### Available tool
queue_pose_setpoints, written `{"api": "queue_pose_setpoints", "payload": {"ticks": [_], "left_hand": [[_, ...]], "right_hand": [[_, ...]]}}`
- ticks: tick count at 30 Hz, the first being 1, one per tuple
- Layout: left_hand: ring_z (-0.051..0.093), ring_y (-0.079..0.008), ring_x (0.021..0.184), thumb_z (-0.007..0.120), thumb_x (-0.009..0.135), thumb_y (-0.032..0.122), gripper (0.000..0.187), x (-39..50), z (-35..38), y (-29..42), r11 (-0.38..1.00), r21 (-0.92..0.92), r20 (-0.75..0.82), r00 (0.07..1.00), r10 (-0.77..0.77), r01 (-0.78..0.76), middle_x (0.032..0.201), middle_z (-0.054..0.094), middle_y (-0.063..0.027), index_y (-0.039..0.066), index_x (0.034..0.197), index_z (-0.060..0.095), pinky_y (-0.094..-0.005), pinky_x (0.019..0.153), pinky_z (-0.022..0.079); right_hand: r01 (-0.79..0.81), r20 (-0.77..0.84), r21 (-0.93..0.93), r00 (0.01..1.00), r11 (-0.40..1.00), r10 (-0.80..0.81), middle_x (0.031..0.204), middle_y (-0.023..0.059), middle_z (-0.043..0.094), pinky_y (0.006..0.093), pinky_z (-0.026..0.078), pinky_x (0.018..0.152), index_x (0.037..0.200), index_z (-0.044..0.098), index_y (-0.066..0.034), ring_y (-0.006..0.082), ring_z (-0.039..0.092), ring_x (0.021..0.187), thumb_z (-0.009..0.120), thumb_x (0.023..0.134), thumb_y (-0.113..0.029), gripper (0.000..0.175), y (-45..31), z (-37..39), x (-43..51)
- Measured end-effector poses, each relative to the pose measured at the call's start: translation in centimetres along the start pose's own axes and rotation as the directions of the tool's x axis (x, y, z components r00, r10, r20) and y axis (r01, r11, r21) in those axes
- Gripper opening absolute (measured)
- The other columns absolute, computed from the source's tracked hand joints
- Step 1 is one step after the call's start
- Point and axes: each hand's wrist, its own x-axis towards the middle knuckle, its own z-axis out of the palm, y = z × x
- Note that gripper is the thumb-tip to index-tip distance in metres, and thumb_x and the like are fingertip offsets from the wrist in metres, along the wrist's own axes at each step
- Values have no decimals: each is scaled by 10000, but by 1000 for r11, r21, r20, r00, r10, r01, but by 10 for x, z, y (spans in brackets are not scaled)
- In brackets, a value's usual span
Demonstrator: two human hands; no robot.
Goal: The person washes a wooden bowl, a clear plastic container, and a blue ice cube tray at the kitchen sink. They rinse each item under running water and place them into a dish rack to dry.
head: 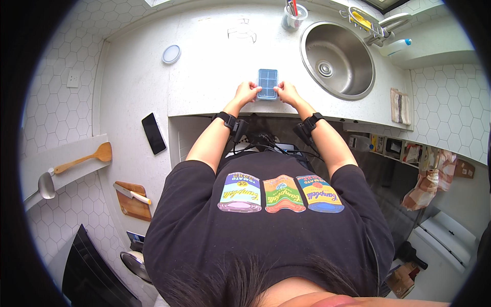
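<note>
A small blue ice cube tray with square compartments [267, 81] lies on the white countertop [207, 84], its long side pointing away from me. My left hand [248, 92] pinches the tray's left edge between thumb and fingers. On the opposite edge, my right hand [286, 92] has the same kind of pinch. Both grips are at the half of the tray nearer to me. Whether the tray has a clear lid on it I cannot tell.
A round steel sink [337, 61] is to the right, with a clear tub of utensils [294, 18] beside it. Leftward are a round lid or container [171, 54], a phone [154, 133], and a knife [132, 193] on a wooden cutting board [134, 209]. A striped cloth [400, 106] lies far right.
</note>
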Motion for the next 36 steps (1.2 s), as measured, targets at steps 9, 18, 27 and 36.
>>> {"api": "queue_pose_setpoints", "payload": {"ticks": [9, 18, 27, 36], "left_hand": [[564, -129, 476, 665, 786, 184, 218, 1, 5, 3, 998, -47, 5, 999, -45, 45, 605, 588, -70, -14, 806, 577, -267, 416, 473], [592, -107, 557, 670, 773, 310, 318, 4, -13, 21, 976, 174, 117, 982, -151, 129, 688, 621, -44, 13, 862, 601, -257, 473, 496], [637, -224, 798, 605, 796, 369, 383, 36, -6, 40, 969, 222, -126, 989, -79, 106, 875, 655, -115, 40, 992, 607, -347, 690, 505], [634, -227, 715, 629, 793, 332, 297, 58, -4, 43, 967, 235, -121, 990, -72, 99, 805, 655, -125, 42, 857, 619, -346, 629, 493]], "right_hand": [[0, 13, 70, 1000, 998, -1, 623, 62, 575, 270, 426, 442, 833, 542, -12, 129, 529, 479, 592, 844, -198, 193, 8, 5, 5], [-57, 215, -49, 974, 997, 67, 680, 103, 641, 288, 483, 492, 828, 584, -4, 156, 591, 515, 616, 796, -259, 259, -19, -25, 2], [45, -89, 30, 995, 999, -42, 700, 94, 630, 269, 449, 454, 952, 576, 17, 134, 549, 485, 565, 855, -228, 263, -21, -21, 36], [-12, -84, 8, 996, 1000, 12, 623, 69, 572, 271, 418, 425, 848, 578, 1, 137, 522, 475, 607, 830, -209, 213, -10, -12, 66]]}}
